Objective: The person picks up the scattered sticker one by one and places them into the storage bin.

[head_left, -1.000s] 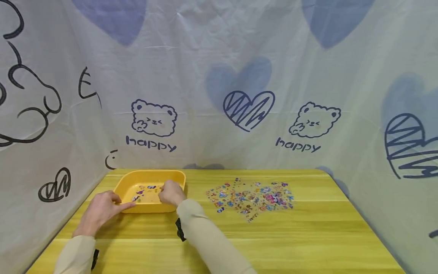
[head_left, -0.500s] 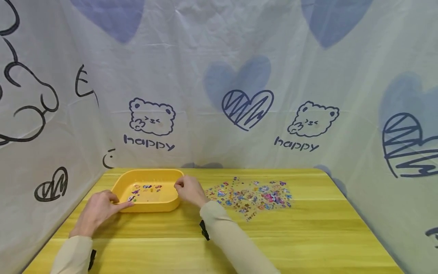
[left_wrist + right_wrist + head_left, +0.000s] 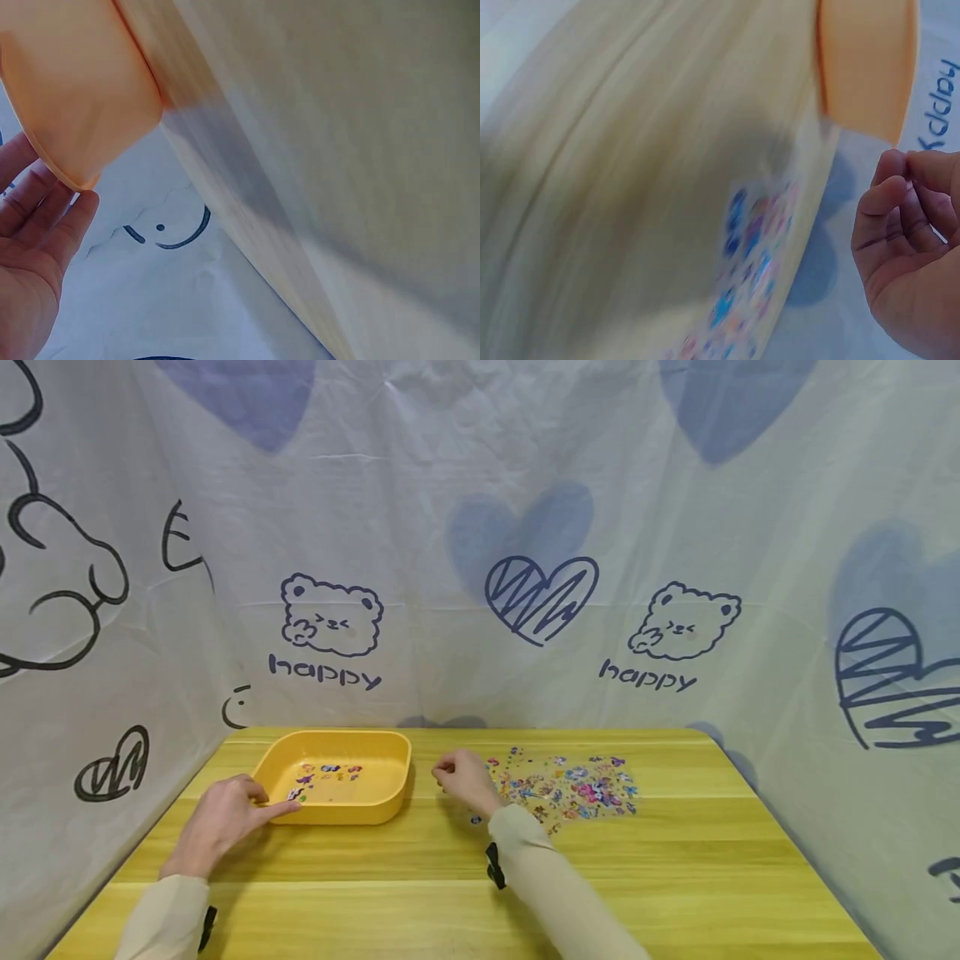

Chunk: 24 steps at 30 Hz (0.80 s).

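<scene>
A yellow tray stands at the table's back left, with several small colourful pieces lying in it. My left hand holds the tray's front left corner, thumb along the front rim. In the left wrist view the fingers of the left hand touch the tray's rim. Right of the tray, above the table, my right hand has its thumb and fingertips together. Nothing shows between the tips of the right hand in the right wrist view. It partly hides a spread of tiny colourful pieces, whose exact kind I cannot tell.
The yellow wood-grain table ends at the back against a pale curtain printed with hearts and bears. The curtain also hangs along the left and right sides. Bare table lies in front of the tray and the spread.
My right hand has come out of the tray, crossed its right rim and moved right towards the spread of pieces. My left hand has stayed at the tray's corner.
</scene>
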Each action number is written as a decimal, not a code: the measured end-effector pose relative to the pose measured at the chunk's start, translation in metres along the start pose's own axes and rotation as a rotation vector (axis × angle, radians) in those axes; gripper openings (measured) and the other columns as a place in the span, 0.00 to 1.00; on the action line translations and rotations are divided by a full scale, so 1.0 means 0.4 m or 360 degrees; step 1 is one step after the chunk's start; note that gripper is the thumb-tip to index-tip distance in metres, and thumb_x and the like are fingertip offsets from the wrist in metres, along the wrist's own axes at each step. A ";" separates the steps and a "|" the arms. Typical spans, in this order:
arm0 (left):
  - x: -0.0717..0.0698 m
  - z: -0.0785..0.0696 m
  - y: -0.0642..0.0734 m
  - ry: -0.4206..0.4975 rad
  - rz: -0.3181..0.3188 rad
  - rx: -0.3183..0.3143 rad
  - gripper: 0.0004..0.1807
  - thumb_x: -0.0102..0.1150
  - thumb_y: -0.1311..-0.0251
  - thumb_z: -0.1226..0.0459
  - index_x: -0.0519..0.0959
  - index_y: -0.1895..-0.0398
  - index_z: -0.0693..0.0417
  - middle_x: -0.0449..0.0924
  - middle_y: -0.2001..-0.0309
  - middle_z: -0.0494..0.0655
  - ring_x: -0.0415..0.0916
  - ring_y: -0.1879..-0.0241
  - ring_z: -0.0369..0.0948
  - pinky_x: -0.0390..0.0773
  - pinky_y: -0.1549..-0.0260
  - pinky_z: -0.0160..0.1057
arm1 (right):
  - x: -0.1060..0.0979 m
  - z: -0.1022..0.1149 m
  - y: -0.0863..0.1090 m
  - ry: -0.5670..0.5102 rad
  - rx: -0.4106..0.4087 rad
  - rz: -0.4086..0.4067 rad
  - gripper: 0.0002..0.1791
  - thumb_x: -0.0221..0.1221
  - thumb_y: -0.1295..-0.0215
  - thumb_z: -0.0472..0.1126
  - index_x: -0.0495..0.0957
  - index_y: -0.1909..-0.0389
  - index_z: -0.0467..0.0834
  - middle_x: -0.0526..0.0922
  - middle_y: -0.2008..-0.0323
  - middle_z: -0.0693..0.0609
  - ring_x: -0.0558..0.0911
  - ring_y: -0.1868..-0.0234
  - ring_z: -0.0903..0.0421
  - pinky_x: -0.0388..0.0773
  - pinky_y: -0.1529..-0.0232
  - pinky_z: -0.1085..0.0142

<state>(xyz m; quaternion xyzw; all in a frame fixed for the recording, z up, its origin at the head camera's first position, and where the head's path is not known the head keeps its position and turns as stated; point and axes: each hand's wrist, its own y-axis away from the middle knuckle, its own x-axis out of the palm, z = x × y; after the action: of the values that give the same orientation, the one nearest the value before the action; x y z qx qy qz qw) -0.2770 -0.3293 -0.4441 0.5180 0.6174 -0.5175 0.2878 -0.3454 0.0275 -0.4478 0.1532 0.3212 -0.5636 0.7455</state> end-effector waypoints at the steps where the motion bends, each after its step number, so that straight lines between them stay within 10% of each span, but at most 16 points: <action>1: 0.001 -0.001 0.000 0.0000 0.0000 -0.0003 0.29 0.69 0.54 0.37 0.82 0.80 0.55 0.77 0.77 0.44 0.66 0.76 0.40 0.68 0.74 0.38 | -0.008 -0.012 0.004 0.0020 0.0005 -0.0001 0.10 0.55 0.28 0.38 0.86 0.59 0.42 0.86 0.65 0.50 0.80 0.69 0.60 0.79 0.65 0.65; 10: 0.011 -0.020 0.002 0.0054 -0.0034 -0.0007 0.32 0.70 0.54 0.37 0.85 0.75 0.61 0.81 0.74 0.50 0.73 0.74 0.42 0.77 0.69 0.47 | -0.118 -0.140 0.056 0.0148 0.0081 -0.0089 0.11 0.55 0.30 0.37 0.85 0.59 0.38 0.86 0.64 0.45 0.79 0.71 0.58 0.77 0.66 0.62; 17: 0.027 -0.029 -0.007 0.0059 -0.0048 0.0056 0.29 0.71 0.54 0.38 0.83 0.80 0.57 0.79 0.78 0.45 0.68 0.77 0.39 0.72 0.73 0.40 | -0.243 -0.258 0.102 0.0267 0.0387 -0.0258 0.10 0.54 0.32 0.35 0.85 0.63 0.38 0.86 0.67 0.45 0.76 0.76 0.57 0.73 0.72 0.63; 24: 0.030 -0.044 -0.016 0.0054 -0.0017 0.0096 0.27 0.70 0.53 0.39 0.82 0.82 0.53 0.75 0.80 0.42 0.65 0.78 0.38 0.65 0.76 0.35 | -0.357 -0.355 0.157 0.0633 0.0600 -0.0405 0.17 0.56 0.34 0.37 0.71 0.84 0.45 0.72 0.86 0.52 0.68 0.84 0.57 0.62 0.82 0.64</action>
<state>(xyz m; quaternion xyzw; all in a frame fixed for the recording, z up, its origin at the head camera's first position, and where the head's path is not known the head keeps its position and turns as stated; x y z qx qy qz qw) -0.2834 -0.3084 -0.4473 0.5319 0.6090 -0.5284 0.2587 -0.3525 0.2373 -0.4689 0.3547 0.3672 -0.6610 0.5499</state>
